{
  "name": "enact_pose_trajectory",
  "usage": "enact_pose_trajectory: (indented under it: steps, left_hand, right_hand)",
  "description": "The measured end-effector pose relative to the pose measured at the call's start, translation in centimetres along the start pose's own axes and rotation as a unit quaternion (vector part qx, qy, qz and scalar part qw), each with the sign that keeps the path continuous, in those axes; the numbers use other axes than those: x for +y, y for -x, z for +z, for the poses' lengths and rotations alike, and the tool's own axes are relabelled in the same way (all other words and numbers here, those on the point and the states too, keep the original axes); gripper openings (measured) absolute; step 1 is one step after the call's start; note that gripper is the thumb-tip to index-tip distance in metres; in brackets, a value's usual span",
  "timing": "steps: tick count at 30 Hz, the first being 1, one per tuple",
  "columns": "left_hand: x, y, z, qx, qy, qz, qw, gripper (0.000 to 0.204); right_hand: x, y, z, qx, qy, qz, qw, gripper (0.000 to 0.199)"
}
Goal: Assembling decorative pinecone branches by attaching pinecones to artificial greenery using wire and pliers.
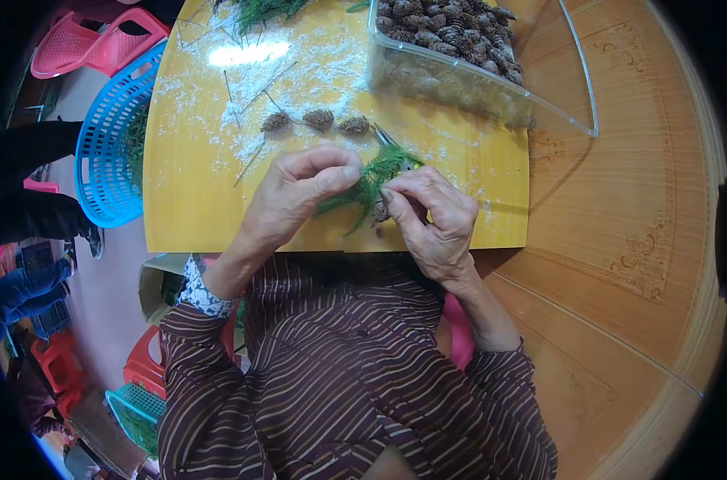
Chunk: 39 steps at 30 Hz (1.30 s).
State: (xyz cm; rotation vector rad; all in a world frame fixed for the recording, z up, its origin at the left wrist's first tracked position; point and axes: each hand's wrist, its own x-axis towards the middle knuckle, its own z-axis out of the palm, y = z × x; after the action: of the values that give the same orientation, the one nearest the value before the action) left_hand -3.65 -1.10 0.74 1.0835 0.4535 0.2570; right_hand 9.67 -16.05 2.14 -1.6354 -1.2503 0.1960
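A green artificial pine sprig [386,170] is between my two hands at the table's near edge. My left hand [295,196] is closed, thumb and forefinger pinching the sprig's left side. My right hand [435,216] is closed at the sprig's right side, its fingertips on a small brown pine cone [381,210] that hangs against the needles. The fingers partly hide where cone and sprig meet. Just beyond the sprig, dark metal tips of a tool [383,136] show. Three loose pine cones, the middle one [318,120], lie in a row farther off.
A clear plastic bin [451,84] full of pine cones stands at the far right. White flakes [195,104] and thin stems litter the yellow tabletop [187,216]. More greenery [267,10] lies at the far edge. A blue basket [99,172] stands left; a round wooden table [611,184] is right.
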Motion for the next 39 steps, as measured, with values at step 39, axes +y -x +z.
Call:
enact_pose_trajectory:
  steps: [39]
  left_hand:
    - [-0.2, -0.1, 0.0, -0.114, -0.143, 0.05, 0.982, 0.016]
  right_hand:
    - [-0.1, -0.6, -1.1, -0.088, -0.08, 0.047, 0.992, 0.029]
